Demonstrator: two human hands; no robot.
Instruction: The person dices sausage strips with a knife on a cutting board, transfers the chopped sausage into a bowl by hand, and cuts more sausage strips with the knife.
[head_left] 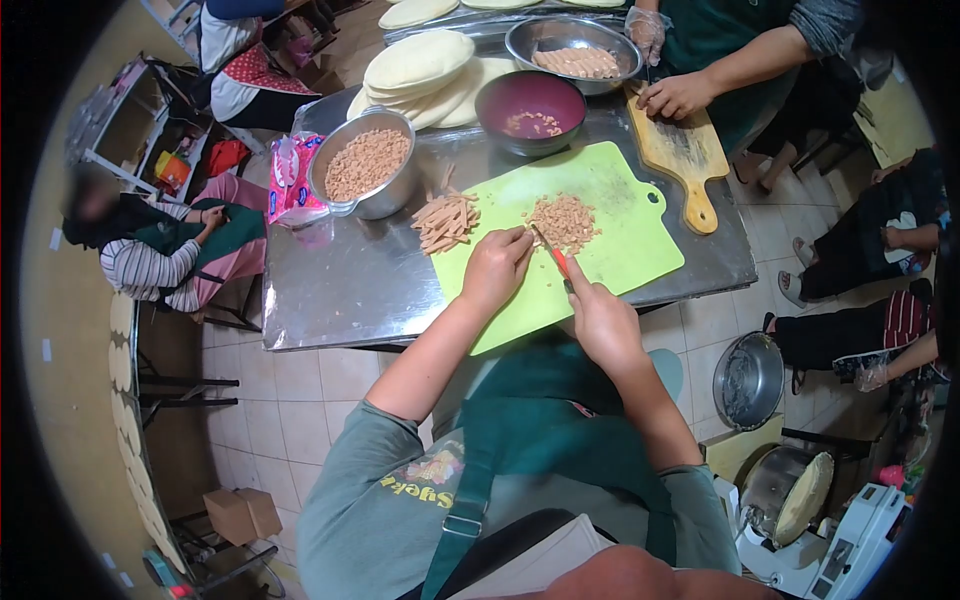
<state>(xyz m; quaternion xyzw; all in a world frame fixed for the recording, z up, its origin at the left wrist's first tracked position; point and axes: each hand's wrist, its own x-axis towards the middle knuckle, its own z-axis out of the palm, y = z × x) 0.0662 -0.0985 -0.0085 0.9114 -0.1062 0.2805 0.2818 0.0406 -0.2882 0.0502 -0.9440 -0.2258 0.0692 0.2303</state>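
My right hand (pixel 607 325) is closed round the handle of a knife (pixel 558 262) with an orange part. Its blade meets a pile of diced pinkish-brown pieces (pixel 566 222) on the green cutting board (pixel 620 190). My left hand (pixel 498 262) lies on the board just left of the blade, fingers pressed together at the edge of the pile; what they hold, if anything, is hidden. Long cut strips (pixel 445 221) lie in a heap at the board's left edge.
A metal pot of diced pieces (pixel 368 165), a pink packet (pixel 292 180), stacked flat breads (pixel 418 65), a purple bowl (pixel 530 110) and a metal bowl (pixel 575 55) stand beyond. At right, a co-worker's hands are over a wooden board (pixel 680 150).
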